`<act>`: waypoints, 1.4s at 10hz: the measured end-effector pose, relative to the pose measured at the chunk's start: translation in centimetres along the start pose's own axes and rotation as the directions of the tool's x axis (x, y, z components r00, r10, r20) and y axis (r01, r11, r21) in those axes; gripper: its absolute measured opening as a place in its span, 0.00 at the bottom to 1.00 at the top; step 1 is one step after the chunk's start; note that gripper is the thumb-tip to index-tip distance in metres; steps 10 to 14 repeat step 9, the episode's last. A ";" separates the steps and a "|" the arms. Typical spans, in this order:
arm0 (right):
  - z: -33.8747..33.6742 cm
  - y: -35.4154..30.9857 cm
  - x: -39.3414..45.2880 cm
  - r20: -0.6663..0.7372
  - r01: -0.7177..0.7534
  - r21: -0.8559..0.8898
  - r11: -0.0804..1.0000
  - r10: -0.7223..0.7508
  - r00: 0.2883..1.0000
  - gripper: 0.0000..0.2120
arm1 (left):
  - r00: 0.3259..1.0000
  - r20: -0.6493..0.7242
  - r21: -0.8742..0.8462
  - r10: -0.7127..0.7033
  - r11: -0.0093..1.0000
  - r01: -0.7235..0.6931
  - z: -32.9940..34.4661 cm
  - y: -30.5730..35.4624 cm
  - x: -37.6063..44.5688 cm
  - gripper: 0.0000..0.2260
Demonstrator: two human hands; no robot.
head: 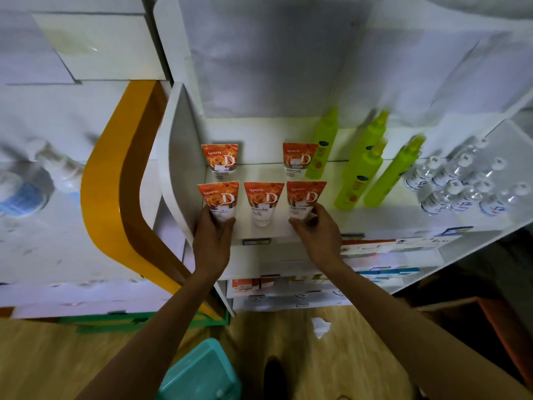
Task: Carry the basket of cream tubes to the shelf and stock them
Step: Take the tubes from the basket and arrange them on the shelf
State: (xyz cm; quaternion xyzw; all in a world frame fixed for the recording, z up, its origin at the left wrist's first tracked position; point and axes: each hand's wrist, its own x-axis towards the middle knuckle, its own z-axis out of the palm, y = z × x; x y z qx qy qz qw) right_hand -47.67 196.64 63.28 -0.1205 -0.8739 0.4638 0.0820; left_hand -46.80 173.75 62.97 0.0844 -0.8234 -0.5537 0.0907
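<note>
Several orange-and-white cream tubes stand cap-down on the white shelf (375,215). The front row holds three. My left hand (212,241) grips the front left tube (219,197) at its lower end. My right hand (318,229) holds the front right tube (305,196) the same way. The front middle tube (263,202) stands free between them. Two more tubes stand behind, the back left tube (219,159) and the back right tube (298,160). The teal basket (199,373) sits on the wooden floor below, between my arms; its inside is hard to see.
Green spray bottles (357,171) stand right of the tubes, and small clear bottles (461,183) further right. A white side panel (178,157) bounds the shelf on the left, beside an orange curved trim (103,183). Lower shelves hold boxes. A white scrap (320,327) lies on the floor.
</note>
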 end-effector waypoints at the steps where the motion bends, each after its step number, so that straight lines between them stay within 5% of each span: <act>1: -0.1 -0.2 0.0 0.008 -0.010 -0.002 1.000 0.010 1.000 0.23 | 1.000 -0.001 -0.002 -0.011 1.000 0.011 -0.1 0.2 0.0 0.21; 5: -1.8 -0.7 0.5 0.206 -0.058 0.056 0.997 0.045 0.977 0.28 | 0.991 0.041 -0.094 -0.128 0.987 0.131 -1.2 2.0 0.3 0.25; 6: -2.6 -0.3 0.5 0.193 -0.085 0.077 0.993 0.068 0.979 0.36 | 0.986 0.034 -0.019 -0.164 0.986 0.165 -1.6 3.0 -1.2 0.23; 8: -3.1 -1.1 0.2 0.179 -0.178 0.066 0.982 0.164 0.970 0.36 | 0.999 -0.035 0.316 -0.003 0.949 0.014 -4.1 5.1 -3.1 0.20; 14: -3.5 -1.8 0.2 0.199 -0.205 0.060 0.977 0.190 0.961 0.36 | 0.999 -0.051 0.352 0.012 0.936 0.006 -5.3 6.7 -3.0 0.18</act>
